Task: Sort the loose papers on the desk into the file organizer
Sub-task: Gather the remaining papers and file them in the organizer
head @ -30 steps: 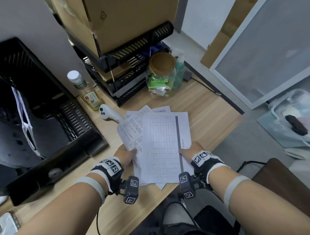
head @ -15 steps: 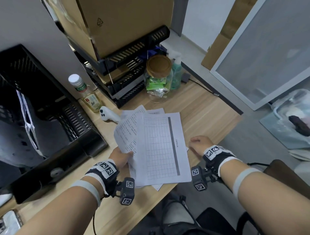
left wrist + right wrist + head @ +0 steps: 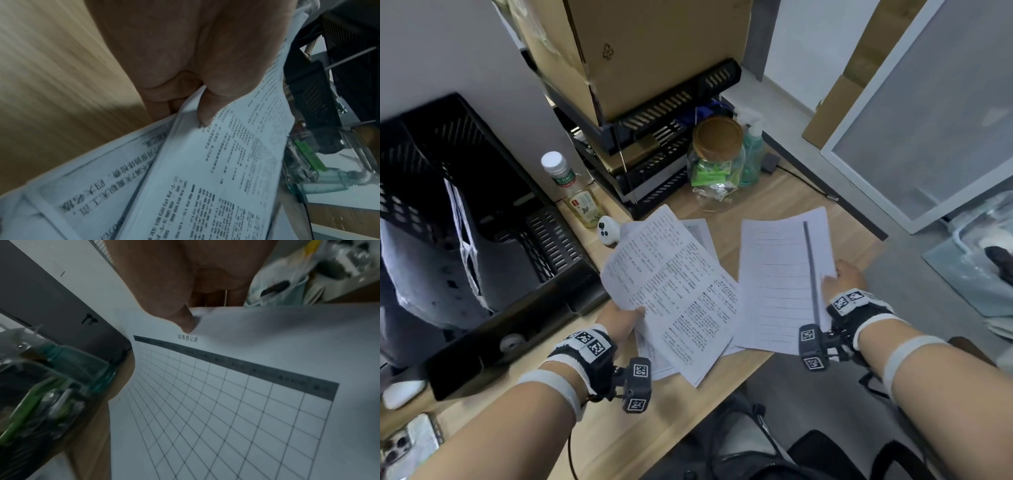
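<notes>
Mid-sort here: left hand (image 3: 621,320) pinching a fanned stack of text pages (image 3: 671,294), thumb on top and fingers curled underneath, held over the near edge of the desk (image 3: 767,198). Right hand (image 3: 842,277) pinching the gridded form sheet (image 3: 780,284) at its right edge, thumb pressed on the top face, just right of the stack and only barely overlapping it at the near corner. File organizer (image 3: 493,246) sitting far left on the desk, black slotted thing with a few sheets in it. Probably best to carry the single form across flat-ish, tip it upright only near the slot, and feed the short edge in first. Worth gripping closer to the middle, since a one-corner pinch looks floppy. Should keep the left stack tight so nothing slides off.
</notes>
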